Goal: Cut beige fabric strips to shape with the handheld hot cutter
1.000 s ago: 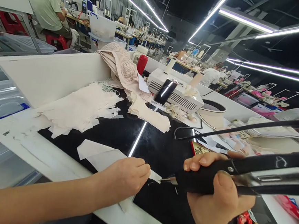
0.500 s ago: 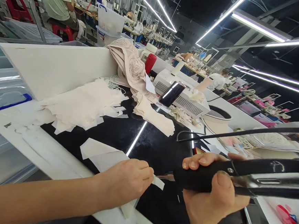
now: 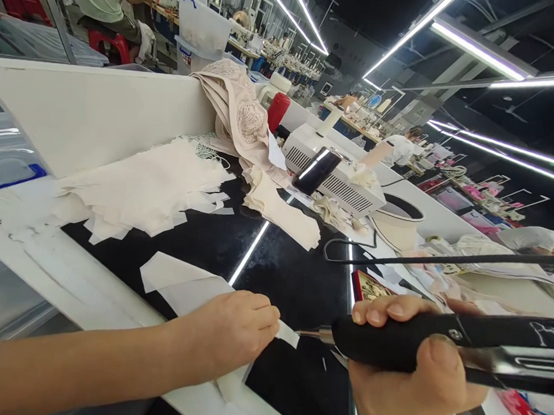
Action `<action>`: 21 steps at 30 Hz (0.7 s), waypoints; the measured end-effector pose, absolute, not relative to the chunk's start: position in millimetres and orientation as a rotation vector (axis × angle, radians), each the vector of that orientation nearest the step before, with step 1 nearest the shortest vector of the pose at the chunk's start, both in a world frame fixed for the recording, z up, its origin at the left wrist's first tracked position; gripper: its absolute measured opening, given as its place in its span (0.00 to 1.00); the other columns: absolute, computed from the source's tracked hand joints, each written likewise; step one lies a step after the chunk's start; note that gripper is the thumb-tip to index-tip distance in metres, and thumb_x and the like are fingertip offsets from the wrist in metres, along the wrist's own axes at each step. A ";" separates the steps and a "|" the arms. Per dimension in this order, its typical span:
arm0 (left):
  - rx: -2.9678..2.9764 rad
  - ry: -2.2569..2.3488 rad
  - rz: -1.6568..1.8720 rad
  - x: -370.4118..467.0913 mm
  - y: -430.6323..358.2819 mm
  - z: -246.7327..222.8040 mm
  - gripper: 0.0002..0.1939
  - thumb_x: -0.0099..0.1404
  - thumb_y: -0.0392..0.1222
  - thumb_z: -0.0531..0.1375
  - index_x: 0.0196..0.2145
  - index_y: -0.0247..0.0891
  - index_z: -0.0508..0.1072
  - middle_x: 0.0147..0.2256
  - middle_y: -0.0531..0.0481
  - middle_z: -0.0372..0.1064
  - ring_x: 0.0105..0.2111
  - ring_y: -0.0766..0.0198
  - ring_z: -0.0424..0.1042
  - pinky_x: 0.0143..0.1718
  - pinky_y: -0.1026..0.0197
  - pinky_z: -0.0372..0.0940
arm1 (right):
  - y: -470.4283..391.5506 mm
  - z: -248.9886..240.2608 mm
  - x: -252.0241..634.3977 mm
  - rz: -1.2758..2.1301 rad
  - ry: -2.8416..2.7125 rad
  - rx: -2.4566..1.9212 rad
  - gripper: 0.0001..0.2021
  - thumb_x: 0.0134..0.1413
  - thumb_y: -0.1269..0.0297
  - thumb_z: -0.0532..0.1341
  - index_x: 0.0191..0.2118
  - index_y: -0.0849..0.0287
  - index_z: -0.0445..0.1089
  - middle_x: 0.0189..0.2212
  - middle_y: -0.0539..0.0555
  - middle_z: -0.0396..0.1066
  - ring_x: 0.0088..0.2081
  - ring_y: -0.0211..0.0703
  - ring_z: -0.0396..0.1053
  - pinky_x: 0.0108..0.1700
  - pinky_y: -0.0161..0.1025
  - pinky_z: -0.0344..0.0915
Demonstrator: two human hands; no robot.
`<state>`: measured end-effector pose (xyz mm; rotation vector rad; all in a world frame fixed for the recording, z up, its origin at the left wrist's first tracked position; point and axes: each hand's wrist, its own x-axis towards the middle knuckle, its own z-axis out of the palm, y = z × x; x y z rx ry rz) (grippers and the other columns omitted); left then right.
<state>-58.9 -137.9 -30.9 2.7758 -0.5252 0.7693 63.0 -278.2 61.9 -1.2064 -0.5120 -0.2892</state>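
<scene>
My left hand [image 3: 241, 329] is closed in a pinch on a pale cream fabric piece [image 3: 175, 279], which lies folded on the black table top. A narrow end of the fabric sticks out past the fingertips. My right hand [image 3: 416, 385] is wrapped around a black hand-held tool [image 3: 386, 337] with a shiny metal lever, its thumb on top near the lever. The tool's thin metal tip [image 3: 312, 333] points left and meets or nearly meets the fabric's narrow end; contact is hard to make out. Part of the fabric is hidden under my left hand.
A pile of cream fabric pieces [image 3: 139, 184] lies at the left, and a smaller stack [image 3: 281, 211] beyond centre. Behind stand a white vented box [image 3: 337, 171] and a phone [image 3: 315, 171]. A black cord [image 3: 445, 259] crosses at right, above a red box [image 3: 367, 285].
My right hand and the tool have moved right and slightly down, so the tip is farther from my left fingertips. My left hand keeps its pinch on the fabric. The view has shifted a little.
</scene>
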 end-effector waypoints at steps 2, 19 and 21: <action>2.766 -0.524 0.766 -58.9 -137.3 -30.3 0.10 0.71 0.21 0.57 0.40 0.32 0.73 0.34 0.50 0.68 0.34 0.61 0.68 0.36 0.59 0.67 | -278.9 61.7 62.8 -0.287 -0.511 -1.200 0.21 0.41 0.61 0.68 0.44 0.51 0.65 0.23 0.41 0.69 0.21 0.40 0.62 0.20 0.38 0.66; 2.828 -0.589 0.675 -62.0 -130.4 -23.4 0.14 0.68 0.21 0.58 0.46 0.36 0.73 0.43 0.46 0.74 0.44 0.58 0.74 0.47 0.57 0.71 | -286.2 56.0 61.5 -0.279 -0.596 -1.145 0.19 0.46 0.64 0.71 0.45 0.53 0.68 0.24 0.43 0.71 0.22 0.40 0.66 0.21 0.37 0.68; 2.846 -0.588 0.705 -62.6 -130.4 -23.8 0.14 0.68 0.21 0.59 0.46 0.36 0.74 0.44 0.45 0.74 0.46 0.57 0.74 0.48 0.56 0.71 | -285.8 55.5 61.7 -0.279 -0.607 -1.139 0.19 0.47 0.63 0.72 0.45 0.53 0.69 0.25 0.43 0.71 0.22 0.40 0.66 0.21 0.37 0.68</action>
